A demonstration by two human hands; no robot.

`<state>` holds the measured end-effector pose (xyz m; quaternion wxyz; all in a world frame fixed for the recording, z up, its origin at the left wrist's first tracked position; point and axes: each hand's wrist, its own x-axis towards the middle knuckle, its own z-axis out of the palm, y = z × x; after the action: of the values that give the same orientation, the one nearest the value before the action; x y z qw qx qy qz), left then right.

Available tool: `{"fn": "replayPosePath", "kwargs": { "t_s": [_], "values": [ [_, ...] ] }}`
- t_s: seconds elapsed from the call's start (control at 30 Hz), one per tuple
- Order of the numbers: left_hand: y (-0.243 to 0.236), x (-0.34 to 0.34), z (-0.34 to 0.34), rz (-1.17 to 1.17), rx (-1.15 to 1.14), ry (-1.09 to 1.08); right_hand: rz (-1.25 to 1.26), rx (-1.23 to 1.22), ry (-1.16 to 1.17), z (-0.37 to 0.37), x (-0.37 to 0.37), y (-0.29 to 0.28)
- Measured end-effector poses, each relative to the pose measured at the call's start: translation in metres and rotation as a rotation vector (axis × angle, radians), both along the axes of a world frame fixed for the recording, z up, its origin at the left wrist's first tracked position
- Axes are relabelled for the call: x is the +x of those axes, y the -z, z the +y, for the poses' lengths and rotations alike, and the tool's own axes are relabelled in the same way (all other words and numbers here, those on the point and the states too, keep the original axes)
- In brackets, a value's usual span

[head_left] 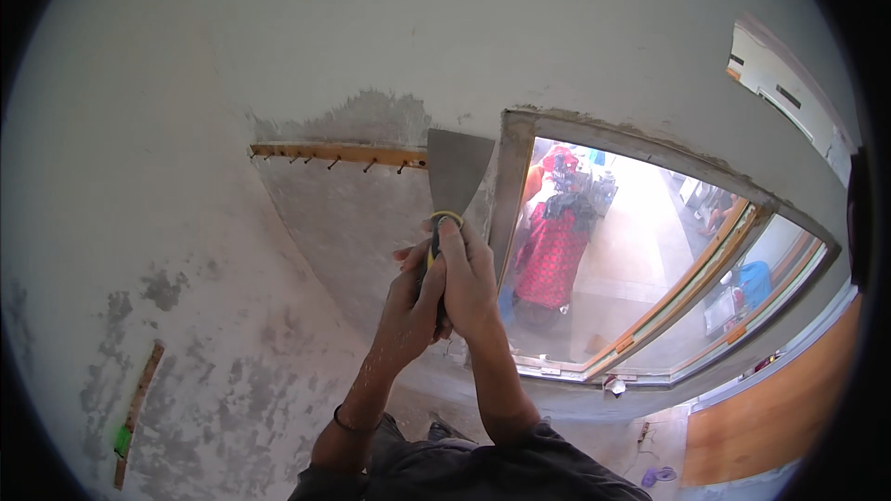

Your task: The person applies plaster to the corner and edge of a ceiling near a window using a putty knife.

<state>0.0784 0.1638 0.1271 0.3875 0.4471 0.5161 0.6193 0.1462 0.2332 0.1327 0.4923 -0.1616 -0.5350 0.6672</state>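
A wide metal scraper (458, 167) with a black and yellow handle is raised at the wall, its blade over the right end of a wooden rail (336, 155) that has several dark nails or hooks. My right hand (464, 288) grips the handle from the right, thumb along its top. My left hand (413, 301) wraps the handle lower down, pressed against my right hand. The wall around the rail (343, 111) has grey patches where the white coat is rough or gone. Whether the blade touches the wall I cannot tell.
Right of the scraper is a framed window (626, 260) with clothes and other things beyond it. A wooden strip (148, 371) with a green item hangs on the stained wall at lower left. An orange wooden panel (761, 408) and a small purple object (657, 476) are at lower right.
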Motion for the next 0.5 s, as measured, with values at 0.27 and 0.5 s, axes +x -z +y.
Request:
{"fn": "replayPosePath", "kwargs": {
  "t_s": [0.27, 0.5],
  "values": [
    [0.022, 0.0, 0.023, -0.053, 0.029, -0.082, -0.103, 0.004, 0.077, 0.008, -0.001, 0.004],
    [0.057, -0.001, 0.03, 0.771, 0.302, -0.221, -0.211, 0.093, 0.173, 0.013, 0.009, 0.001]
  ]
}}
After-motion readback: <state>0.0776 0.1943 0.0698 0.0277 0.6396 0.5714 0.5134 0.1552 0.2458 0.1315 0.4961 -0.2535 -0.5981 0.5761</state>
